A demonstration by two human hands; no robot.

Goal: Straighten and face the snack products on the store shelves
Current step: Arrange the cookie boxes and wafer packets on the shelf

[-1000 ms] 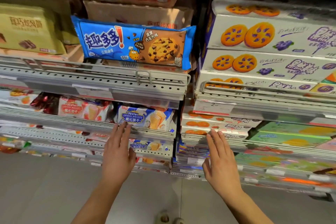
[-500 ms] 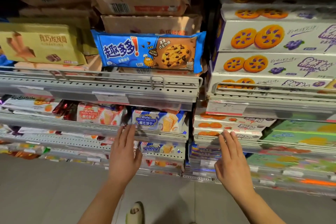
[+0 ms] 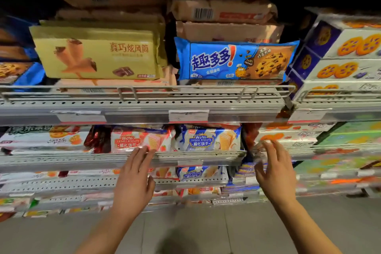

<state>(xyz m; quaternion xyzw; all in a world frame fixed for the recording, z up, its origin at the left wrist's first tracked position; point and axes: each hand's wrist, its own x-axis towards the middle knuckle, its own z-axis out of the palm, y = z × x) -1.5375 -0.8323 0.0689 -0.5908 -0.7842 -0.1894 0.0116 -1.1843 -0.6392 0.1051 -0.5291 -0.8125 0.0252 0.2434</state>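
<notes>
On the upper shelf (image 3: 144, 103), going from the left, one yellow cone-wafer pack (image 3: 97, 57) faces forward on a pale pack lying flat, with two or three brown packs stacked behind it, barcodes showing. Beside it stands one blue chocolate-chip cookie pack (image 3: 235, 61), tilted a little so its right end sits higher, in front of two brown packs. To its right three white boxes with orange jam cookies (image 3: 346, 68) are stacked, their purple ends turned toward the cookie pack. On the next shelf down lie one white pack with orange print (image 3: 41, 138), a dark red foil pack (image 3: 97, 139), one pink wafer biscuit pack (image 3: 140, 140) and one blue wafer biscuit pack (image 3: 208, 140), both facing out and slightly crumpled. The left hand (image 3: 134, 181) reaches up with fingers straight and together, the tips at the lower edge of the pink pack, holding nothing. The right hand (image 3: 276, 171) is spread and relaxed, its fingertips (image 3: 268, 144) against blurred clear wrapping just right of the blue wafer pack; whether it grips anything cannot be told. Green boxes (image 3: 350, 136) sit farthest right.
</notes>
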